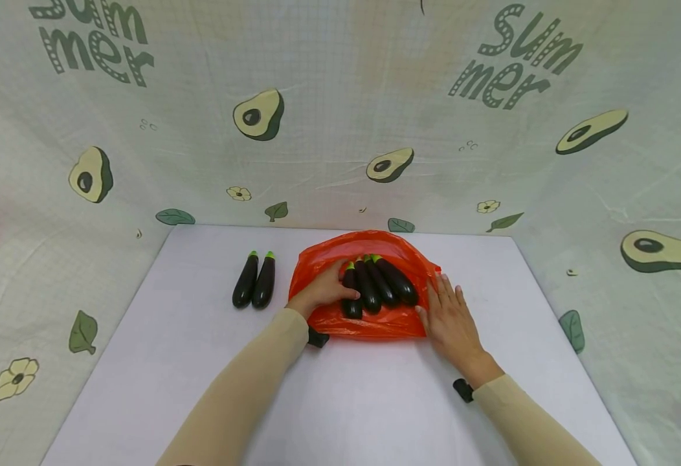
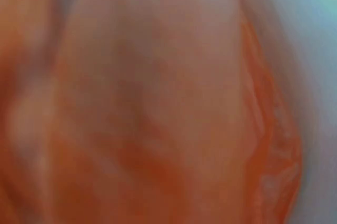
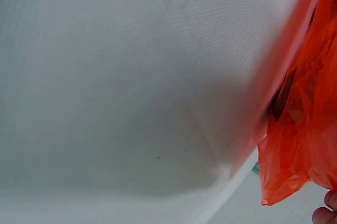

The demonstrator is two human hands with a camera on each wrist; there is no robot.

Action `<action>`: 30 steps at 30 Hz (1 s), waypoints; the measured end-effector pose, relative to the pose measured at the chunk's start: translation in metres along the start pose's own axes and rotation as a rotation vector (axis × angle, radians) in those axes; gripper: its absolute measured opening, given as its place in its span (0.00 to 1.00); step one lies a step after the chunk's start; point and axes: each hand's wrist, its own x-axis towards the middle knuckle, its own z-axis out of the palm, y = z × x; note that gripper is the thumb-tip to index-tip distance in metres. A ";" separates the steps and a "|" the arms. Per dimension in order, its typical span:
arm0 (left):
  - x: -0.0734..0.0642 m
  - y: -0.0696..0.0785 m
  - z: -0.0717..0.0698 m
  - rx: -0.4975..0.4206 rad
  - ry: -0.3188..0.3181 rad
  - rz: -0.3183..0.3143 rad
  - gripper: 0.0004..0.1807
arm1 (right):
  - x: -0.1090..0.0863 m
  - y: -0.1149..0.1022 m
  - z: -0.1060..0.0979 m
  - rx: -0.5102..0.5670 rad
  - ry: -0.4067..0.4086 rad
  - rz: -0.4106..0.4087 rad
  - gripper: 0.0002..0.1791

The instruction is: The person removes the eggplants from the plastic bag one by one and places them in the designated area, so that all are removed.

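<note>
A red plastic bag [image 1: 369, 329] lies on the white table with its mouth spread wide. Several dark eggplants [image 1: 395, 279] with green stem ends rest side by side inside it. My left hand [image 1: 323, 288] reaches into the bag from the left and holds the leftmost eggplant [image 1: 350, 307], thumb across its front. On the bag's right edge lies my right hand [image 1: 451, 320], its fingers straight. The left wrist view is mostly blurred skin, with a strip of the bag [image 2: 274, 155]. In the right wrist view, fingertips [image 3: 324, 216] show beside the bag [image 3: 316, 129].
Two more eggplants, one [image 1: 245, 281] beside the other [image 1: 264, 281], lie on the table [image 1: 200, 362] left of the bag. A cloth [image 1: 329, 58] printed with avocados and leaves hangs behind the table and along both sides.
</note>
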 end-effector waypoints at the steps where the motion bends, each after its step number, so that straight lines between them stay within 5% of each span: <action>1: 0.000 0.000 0.000 -0.013 -0.007 -0.001 0.53 | 0.000 0.000 0.000 0.000 0.001 0.000 0.41; 13: -0.002 -0.006 -0.010 -0.198 -0.055 -0.097 0.56 | -0.001 0.000 0.001 0.001 0.003 0.006 0.40; 19: -0.004 -0.005 -0.012 -0.230 -0.051 -0.077 0.58 | -0.002 0.000 0.001 0.005 0.004 0.004 0.40; 30: -0.007 -0.006 -0.013 -0.151 -0.006 0.008 0.47 | -0.002 0.000 0.000 0.018 0.001 0.010 0.40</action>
